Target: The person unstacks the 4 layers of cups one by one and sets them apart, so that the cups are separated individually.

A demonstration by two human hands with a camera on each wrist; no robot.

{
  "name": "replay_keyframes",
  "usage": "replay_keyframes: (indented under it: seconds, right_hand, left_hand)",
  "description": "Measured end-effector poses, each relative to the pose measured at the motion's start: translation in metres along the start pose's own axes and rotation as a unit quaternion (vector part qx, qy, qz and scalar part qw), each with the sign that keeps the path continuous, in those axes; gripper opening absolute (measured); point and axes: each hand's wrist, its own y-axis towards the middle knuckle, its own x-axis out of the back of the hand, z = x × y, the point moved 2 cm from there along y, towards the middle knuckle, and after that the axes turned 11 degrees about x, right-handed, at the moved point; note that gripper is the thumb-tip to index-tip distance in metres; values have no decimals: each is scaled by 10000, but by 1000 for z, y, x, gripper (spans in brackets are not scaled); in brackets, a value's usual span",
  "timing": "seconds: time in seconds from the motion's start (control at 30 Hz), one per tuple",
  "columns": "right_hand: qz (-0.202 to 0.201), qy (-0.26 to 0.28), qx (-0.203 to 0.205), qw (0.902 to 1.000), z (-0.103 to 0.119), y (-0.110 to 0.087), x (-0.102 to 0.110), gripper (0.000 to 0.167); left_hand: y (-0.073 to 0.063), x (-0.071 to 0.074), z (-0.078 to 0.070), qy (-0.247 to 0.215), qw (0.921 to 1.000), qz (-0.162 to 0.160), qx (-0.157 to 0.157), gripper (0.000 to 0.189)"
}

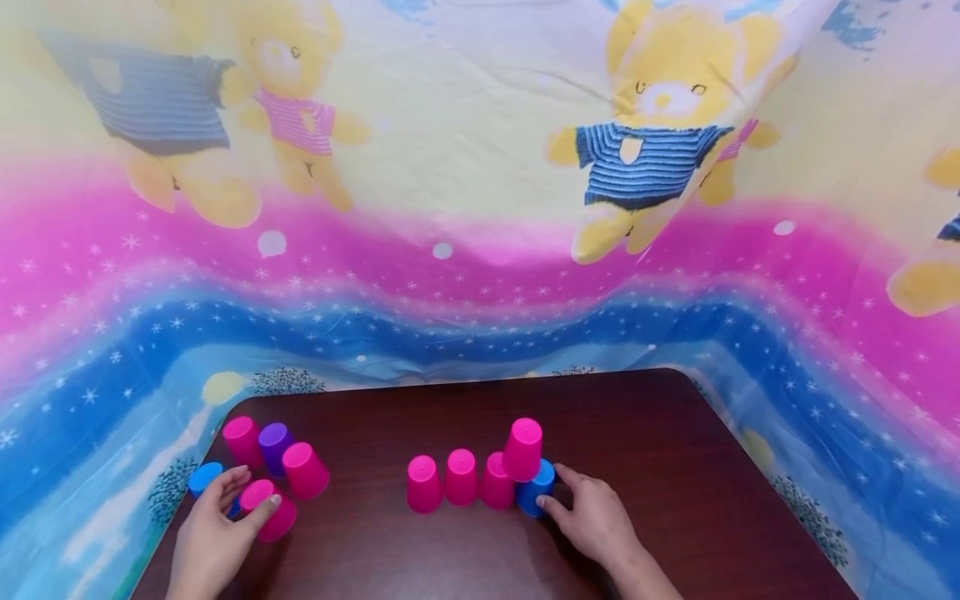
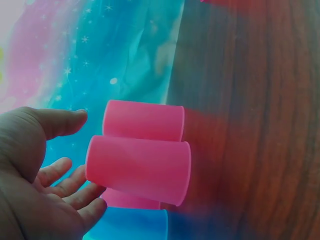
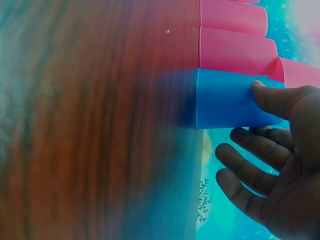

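Observation:
On the right, four upside-down cups stand in a row: a pink cup (image 1: 424, 485) at the left end, two more pink ones and a blue cup (image 3: 230, 100) at the right end. Another pink cup (image 1: 522, 450) sits raised across the blue cup and its pink neighbour. My right hand (image 1: 596, 517) pinches the blue cup, thumb on its near side and fingers behind. My left hand (image 1: 212, 537), fingers apart, is beside a front pink cup (image 2: 140, 167) in the left cluster; whether it touches is unclear. Partly behind that hand is another blue cup (image 1: 206, 477).
The left cluster also has a purple cup (image 1: 276, 448), a pink cup (image 1: 242, 440) at the back and a pink cup (image 1: 306, 471) on its right. All stand on a dark wooden table (image 1: 360, 442). A printed bear curtain (image 1: 465, 167) hangs around its far edges.

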Motion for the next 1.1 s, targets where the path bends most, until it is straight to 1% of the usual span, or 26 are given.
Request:
replay_keyframes:
  seconds: [0.07, 0.17, 0.23, 0.3, 0.37, 0.53, 0.63, 0.7, 0.8, 0.93, 1.03, 1.1]
  right_hand:
    - [-3, -18, 2, 10000, 0, 0, 0, 68]
    - [-6, -23, -1, 10000, 0, 1, 0, 68]
    - [-9, -15, -6, 10000, 0, 1, 0, 68]
    - [-7, 0, -24, 10000, 1, 2, 1, 68]
    - [-3, 3, -27, 10000, 1, 2, 1, 68]
    - [-18, -9, 5, 10000, 2, 1, 1, 68]
    - [-15, 23, 6, 10000, 1, 1, 1, 68]
    - [-10, 43, 0, 10000, 1, 0, 0, 68]
    - [-14, 63, -28, 10000, 1, 0, -1, 68]
    - [-33, 69, -49, 10000, 0, 0, -2, 68]
    - [-41, 54, -32, 10000, 0, 0, -2, 68]
    - [-51, 61, -26, 10000, 0, 1, -3, 68]
  left_hand:
    - [-1, 1, -4, 3, 10000, -4, -21, 107]
    - [-4, 3, -10, 1, 9998, -127, -145, 103]
    - [-8, 3, -15, -24, 9992, -241, -305, 97]
    - [-13, 3, -21, -62, 9980, -351, -524, 92]
    - [-17, 1, -27, -99, 9963, -397, -761, 87]
    - [-26, -6, -43, -154, 9935, -268, -1093, 85]
    - [-30, -12, -53, -201, 9905, -177, -1348, 82]
    - [-32, -16, -59, -203, 9879, -157, -1528, 80]
    - [-34, -25, -68, -190, 9854, -80, -1688, 78]
    - [-37, -35, -83, -182, 9827, 144, -1836, 78]
    - [-39, -42, -94, -275, 9784, 352, -2016, 78]
    - [-39, -47, -99, -361, 9752, 428, -2139, 77]
